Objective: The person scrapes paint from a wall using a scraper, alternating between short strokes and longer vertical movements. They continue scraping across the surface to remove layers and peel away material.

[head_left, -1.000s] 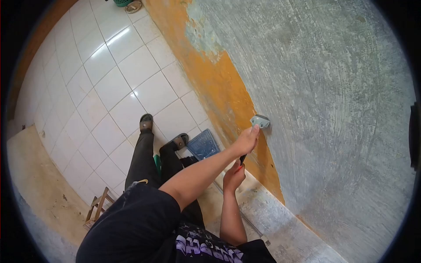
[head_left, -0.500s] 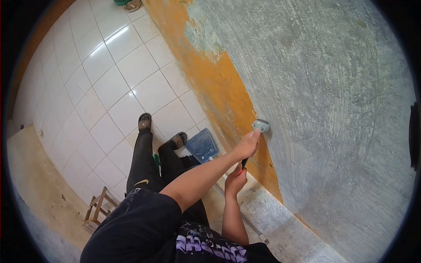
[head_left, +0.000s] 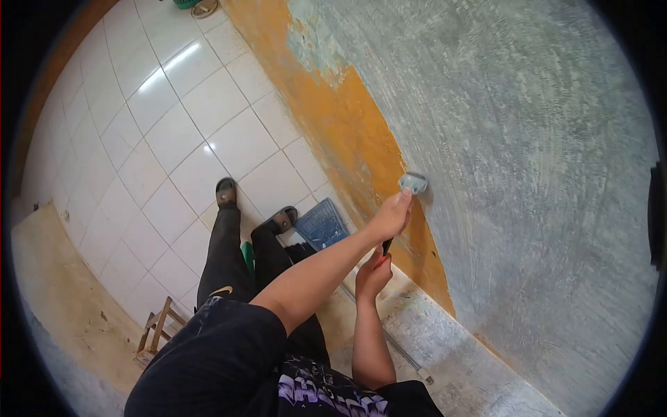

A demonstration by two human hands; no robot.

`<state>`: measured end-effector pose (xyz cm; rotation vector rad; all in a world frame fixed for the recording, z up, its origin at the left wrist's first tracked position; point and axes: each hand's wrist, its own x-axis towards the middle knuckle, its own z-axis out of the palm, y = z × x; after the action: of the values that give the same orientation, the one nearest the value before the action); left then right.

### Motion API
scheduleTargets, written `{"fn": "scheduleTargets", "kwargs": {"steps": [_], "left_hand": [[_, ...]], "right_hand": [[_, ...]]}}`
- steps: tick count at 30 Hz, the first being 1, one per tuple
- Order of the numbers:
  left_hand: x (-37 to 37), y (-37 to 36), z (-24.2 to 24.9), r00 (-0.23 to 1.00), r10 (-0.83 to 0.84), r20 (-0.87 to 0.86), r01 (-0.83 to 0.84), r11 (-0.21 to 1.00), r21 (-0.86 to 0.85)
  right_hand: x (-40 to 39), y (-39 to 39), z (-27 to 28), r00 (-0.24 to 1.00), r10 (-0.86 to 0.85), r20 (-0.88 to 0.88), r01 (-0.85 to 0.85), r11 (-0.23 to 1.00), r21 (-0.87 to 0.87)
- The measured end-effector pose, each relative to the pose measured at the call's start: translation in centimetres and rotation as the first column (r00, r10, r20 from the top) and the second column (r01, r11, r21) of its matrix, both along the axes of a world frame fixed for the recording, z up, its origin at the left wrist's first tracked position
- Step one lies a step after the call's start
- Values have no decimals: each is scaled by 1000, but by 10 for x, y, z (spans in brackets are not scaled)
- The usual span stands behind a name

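Head view, tool: a tool with a grey head (head_left: pixel 414 183) and black handle, right of the frame's centre, over the border between orange band (head_left: pixel 368 132) and grey wall (head_left: pixel 514 153); whether it touches, I cannot tell.
Left hand: (head_left: pixel 392 214) wrapped around the handle just below the head.
Right hand: (head_left: pixel 374 276) curled around the handle's lower end, beside a red part.
Tray: blue, paint-flecked tray (head_left: pixel 321 224) near the centre, on the tiled floor (head_left: pixel 167 146), beside a sandal (head_left: pixel 285 219).
Stool: wooden stool (head_left: pixel 158 326), lower left.
Basket: green basket (head_left: pixel 186 3), partly cut off at the top edge, upper left.
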<state>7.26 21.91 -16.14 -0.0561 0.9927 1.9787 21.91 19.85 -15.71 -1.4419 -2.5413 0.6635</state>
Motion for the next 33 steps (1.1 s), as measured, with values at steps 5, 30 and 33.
{"fn": "scheduleTargets", "kwargs": {"steps": [5, 30, 33], "left_hand": [[-35, -3, -10, 995, 98, -22, -100, 989, -113], [-27, -11, -4, 999, -43, -13, 43, 998, -41], [0, -7, -1, 990, -141, 5, 141, 990, -11]], "right_hand": [[-27, 11, -9, 987, 158, 20, -159, 985, 69], [-27, -14, 4, 999, -14, 34, 13, 999, 39], [-3, -23, 3, 991, -134, 13, 134, 991, -2]]}}
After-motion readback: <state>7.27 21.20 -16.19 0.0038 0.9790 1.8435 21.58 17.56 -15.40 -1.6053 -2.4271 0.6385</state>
